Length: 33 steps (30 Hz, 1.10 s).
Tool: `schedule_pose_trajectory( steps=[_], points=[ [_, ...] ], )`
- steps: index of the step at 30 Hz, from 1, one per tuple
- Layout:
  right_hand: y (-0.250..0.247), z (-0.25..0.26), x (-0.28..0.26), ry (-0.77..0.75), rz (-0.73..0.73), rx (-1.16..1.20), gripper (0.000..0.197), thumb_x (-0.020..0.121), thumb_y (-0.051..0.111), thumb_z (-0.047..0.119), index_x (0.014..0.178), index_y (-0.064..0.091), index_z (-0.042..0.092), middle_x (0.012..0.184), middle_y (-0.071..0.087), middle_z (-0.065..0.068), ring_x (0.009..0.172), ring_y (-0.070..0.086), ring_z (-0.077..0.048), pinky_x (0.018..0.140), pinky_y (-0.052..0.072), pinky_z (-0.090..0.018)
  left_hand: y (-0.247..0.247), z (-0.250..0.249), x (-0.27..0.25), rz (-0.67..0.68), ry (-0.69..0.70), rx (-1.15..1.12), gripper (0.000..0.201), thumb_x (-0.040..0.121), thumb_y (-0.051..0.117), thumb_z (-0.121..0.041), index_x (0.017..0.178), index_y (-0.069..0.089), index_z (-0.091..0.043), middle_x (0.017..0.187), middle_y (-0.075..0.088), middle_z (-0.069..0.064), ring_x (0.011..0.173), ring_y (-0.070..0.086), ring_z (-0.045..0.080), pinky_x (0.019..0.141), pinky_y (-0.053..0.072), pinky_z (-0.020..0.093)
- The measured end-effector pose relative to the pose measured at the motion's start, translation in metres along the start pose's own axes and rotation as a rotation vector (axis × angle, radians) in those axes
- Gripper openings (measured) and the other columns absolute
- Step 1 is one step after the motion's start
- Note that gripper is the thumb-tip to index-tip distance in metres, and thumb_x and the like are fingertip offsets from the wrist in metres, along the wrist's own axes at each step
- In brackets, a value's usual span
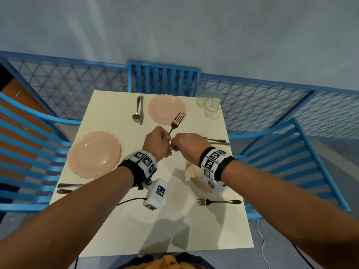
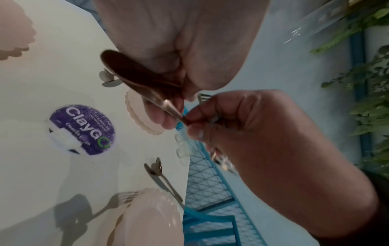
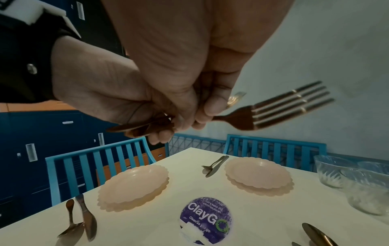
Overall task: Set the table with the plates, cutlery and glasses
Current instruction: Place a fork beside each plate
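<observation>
Over the middle of the white table my left hand grips a bundle of dark metal cutlery. A fork sticks up out of it, tines pointing away. The handle ends show under my left palm. My right hand is pressed against the left and pinches the stem of one piece. One pink scalloped plate lies at the far side, a stack of pink plates at the left. Three glasses stand at the far right corner.
A spoon and knife lie left of the far plate, more cutlery by the left stack, a fork near right, another piece beyond my right hand. Blue chairs surround the table. A round purple sticker marks its middle.
</observation>
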State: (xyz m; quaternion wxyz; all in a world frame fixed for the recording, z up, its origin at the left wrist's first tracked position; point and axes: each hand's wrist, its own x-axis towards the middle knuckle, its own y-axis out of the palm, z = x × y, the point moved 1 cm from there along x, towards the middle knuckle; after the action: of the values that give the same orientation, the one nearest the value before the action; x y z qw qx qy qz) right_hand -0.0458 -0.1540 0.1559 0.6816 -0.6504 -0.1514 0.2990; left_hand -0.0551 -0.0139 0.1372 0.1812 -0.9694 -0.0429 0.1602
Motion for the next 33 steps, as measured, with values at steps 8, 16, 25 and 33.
schedule_pose_trajectory(
  steps=[8, 16, 25, 33],
  points=[
    [0.012, -0.064, 0.025, 0.574, -0.15, 0.586, 0.012, 0.088, 0.068, 0.011, 0.081, 0.074, 0.019, 0.08, 0.072, 0.002, 0.08, 0.066, -0.018, 0.065, 0.048, -0.022, -0.043, 0.008, 0.09, -0.213, 0.082, -0.082, 0.012, 0.096, 0.058, -0.014, 0.084, 0.059, -0.018, 0.072, 0.069, 0.007, 0.062, 0.062, 0.021, 0.061, 0.053, 0.033],
    [0.037, -0.164, 0.124, 0.892, -0.269, 1.22, 0.031, 0.09, 0.061, -0.001, 0.067, 0.069, 0.017, 0.073, 0.07, 0.001, 0.061, 0.057, -0.008, 0.052, 0.046, -0.015, 0.005, -0.02, 0.183, -0.073, -0.069, -0.345, 0.006, 0.097, 0.06, -0.01, 0.091, 0.063, -0.01, 0.075, 0.063, 0.009, 0.056, 0.055, 0.019, 0.048, 0.042, 0.026],
    [0.107, -0.241, 0.22, 0.922, -0.249, 0.928, 0.037, 0.106, 0.039, 0.016, 0.138, 0.057, 0.013, 0.134, 0.065, -0.005, 0.127, 0.059, -0.026, 0.105, 0.048, -0.034, 0.041, 0.004, 0.263, -0.099, -0.126, -0.353, 0.005, 0.095, 0.065, -0.015, 0.096, 0.068, -0.012, 0.079, 0.066, 0.007, 0.066, 0.061, 0.02, 0.064, 0.051, 0.035],
    [0.146, -0.257, 0.253, 0.905, -0.194, 0.868, 0.039, 0.107, 0.038, 0.018, 0.143, 0.054, 0.015, 0.149, 0.053, -0.003, 0.138, 0.05, -0.024, 0.113, 0.043, -0.037, 0.051, 0.029, 0.282, -0.079, -0.149, -0.328, 0.005, 0.096, 0.065, -0.013, 0.095, 0.068, -0.009, 0.076, 0.064, 0.007, 0.062, 0.059, 0.02, 0.062, 0.049, 0.035]
  ],
)
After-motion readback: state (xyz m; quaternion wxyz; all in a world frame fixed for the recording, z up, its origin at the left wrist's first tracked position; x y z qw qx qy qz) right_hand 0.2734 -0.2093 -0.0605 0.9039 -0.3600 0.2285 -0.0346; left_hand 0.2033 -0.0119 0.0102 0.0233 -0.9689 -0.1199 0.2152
